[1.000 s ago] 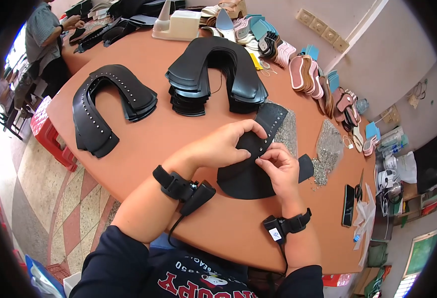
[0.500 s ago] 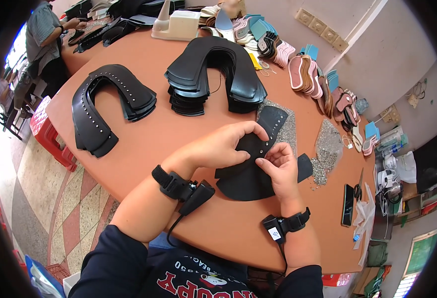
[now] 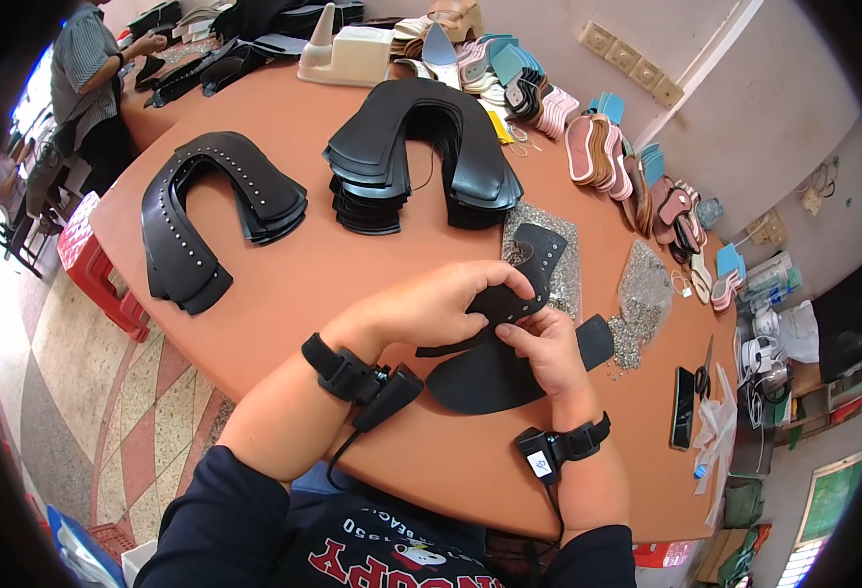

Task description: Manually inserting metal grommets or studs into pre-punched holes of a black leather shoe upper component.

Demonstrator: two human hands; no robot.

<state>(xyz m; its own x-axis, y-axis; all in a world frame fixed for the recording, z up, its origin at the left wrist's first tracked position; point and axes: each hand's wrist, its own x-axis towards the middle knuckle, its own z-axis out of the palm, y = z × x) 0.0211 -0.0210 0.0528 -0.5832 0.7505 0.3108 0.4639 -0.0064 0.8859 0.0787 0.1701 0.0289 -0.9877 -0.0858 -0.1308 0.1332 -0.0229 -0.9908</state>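
Observation:
A black curved, leather-like piece [image 3: 542, 247], shaped like a shoe upper, is held up between both hands with a line of small silver studs along its edge. My left hand [image 3: 436, 302] grips it from the left, index finger bent over the top and thumb below. At its lower right edge, my right hand [image 3: 551, 358] pinches it with thumb and curled fingers near the studs. Just what sits between those fingertips is hidden. Beneath the hands, more black material [image 3: 485, 380] lies on the table; whether it joins the held piece, I cannot tell.
Behind stand a tall stack of plain black curved pieces [image 3: 364, 147] and a studded stack [image 3: 188, 201]. Clear bags of studs [image 3: 565, 279] [image 3: 646, 277] lie beyond my hands. At right are a phone [image 3: 683, 407] and scissors [image 3: 705, 370]. Insoles [image 3: 597, 147] line the wall; a person [image 3: 88, 73] works far left.
The held piece has bent, its far end dropping and curling over toward me. My right hand has shifted slightly left and down; my left hand has lowered a little, keeping its grip.

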